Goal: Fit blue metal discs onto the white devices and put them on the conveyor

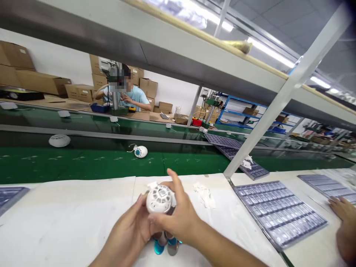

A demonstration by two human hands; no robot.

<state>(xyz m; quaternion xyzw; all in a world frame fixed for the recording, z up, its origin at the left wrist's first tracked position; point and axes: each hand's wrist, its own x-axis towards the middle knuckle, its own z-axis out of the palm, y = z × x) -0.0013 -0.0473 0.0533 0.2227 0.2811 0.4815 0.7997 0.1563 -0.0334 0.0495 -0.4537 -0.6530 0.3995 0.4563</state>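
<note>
I hold a white, round plastic housing with a vented face point(160, 199) between both hands, above the near part of the white-covered table surface point(63, 222). My left hand point(130, 226) cups its left side; my right hand point(185, 218) steadies it from the right, thumb against the lower rim, index finger raised. I judge it light and stiff, its smooth shell slightly slippery and its thin vent ribs easy to crack, so the rim is the best hold. Just below my hands are shiny teal and silver rounded pieces point(159, 247), partly hidden. Crumpled white tissue point(205, 194) lies near the surface's far edge. To the right, a grey-blue compartmented plastic tray point(304, 236) shows rows of glossy shapes; I cannot tell whether they are parts or bare pockets. Beyond the far edge, past the green conveyor belt point(83, 167), sits a dark blue bin point(99, 108), contents unclear.
</note>
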